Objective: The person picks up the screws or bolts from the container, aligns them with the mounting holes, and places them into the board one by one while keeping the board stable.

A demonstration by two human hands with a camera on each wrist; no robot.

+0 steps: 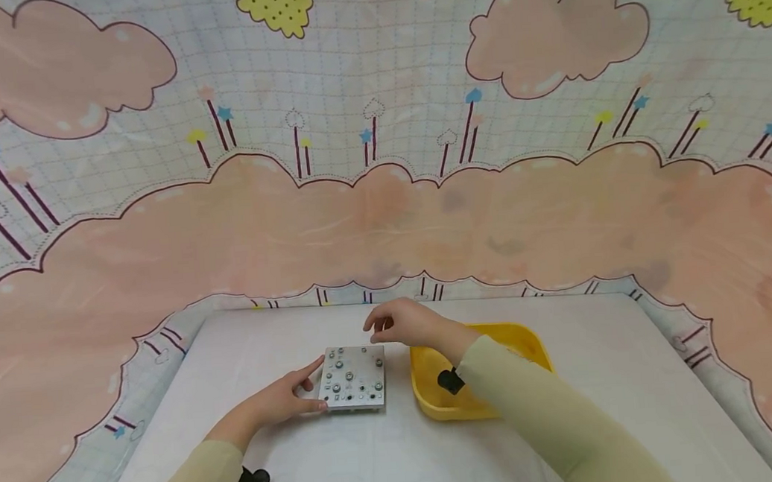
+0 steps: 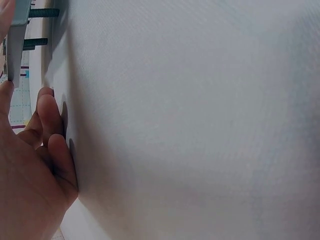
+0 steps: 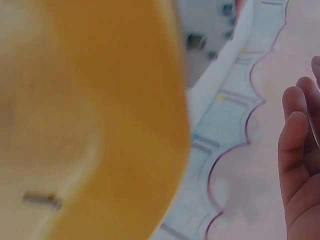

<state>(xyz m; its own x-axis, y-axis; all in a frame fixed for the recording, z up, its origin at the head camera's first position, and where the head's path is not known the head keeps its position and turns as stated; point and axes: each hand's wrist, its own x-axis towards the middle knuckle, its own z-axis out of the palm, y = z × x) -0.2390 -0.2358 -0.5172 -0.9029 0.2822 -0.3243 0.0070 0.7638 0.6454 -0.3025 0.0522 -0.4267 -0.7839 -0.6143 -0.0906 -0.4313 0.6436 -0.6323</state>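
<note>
A square metal plate (image 1: 357, 386), set with several screws and nuts, sits at the middle of the white table. My left hand (image 1: 273, 403) holds it along its left side, forefinger at the far corner and thumb at the near one. Threaded bolt ends (image 2: 44, 13) stick out below the plate in the left wrist view, where the other fingers curl against the table. My right hand (image 1: 405, 323) hovers between the plate and a yellow tray (image 1: 428, 410), fingers bent; whether something small is pinched in them is hidden.
The yellow tray stands right of the plate, under my right forearm. A small metal piece (image 3: 42, 200), blurred, lies in it. A patterned cloth (image 1: 385, 226) rises behind the white tabletop (image 1: 294, 471).
</note>
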